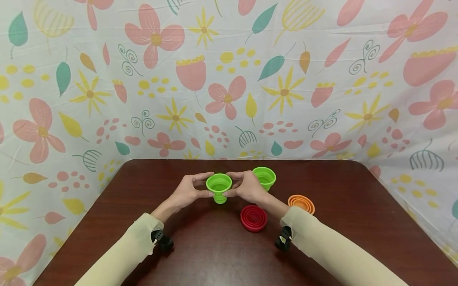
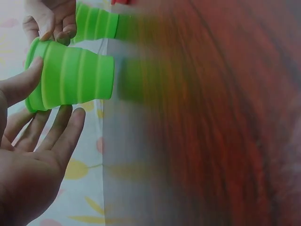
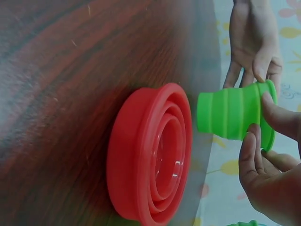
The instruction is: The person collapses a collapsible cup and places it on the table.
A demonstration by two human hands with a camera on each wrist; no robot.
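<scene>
From your head, you see two green cups, one red cup (image 1: pixel 254 217) and one orange cup (image 1: pixel 301 203). The held green cup (image 1: pixel 219 186) is near the middle of the frame, a bit low. The other green cup (image 1: pixel 265 177) is just right of your right hand (image 1: pixel 248 186). The red cup sits flat below that hand; the orange cup is flat too, farther right, partly behind your right sleeve (image 1: pixel 343 248). The far edge of the table (image 1: pixel 200 250) runs straight across, with the flowery cloth (image 1: pixel 229 67) behind. Brown wood spreads wide at the left and bottom. Your left hand (image 1: pixel 187 188) and right hand pinch the held green cup from both sides.

From your left wrist, you see two green cups, upper left. Your left thumb is on the rim, with your fingers spread along the side.

From your right wrist, one red cup looks big in the middle. The held green cup is at the right, with your right thumb on its rim and your fingers bent against it. Wood fills the left.
</scene>
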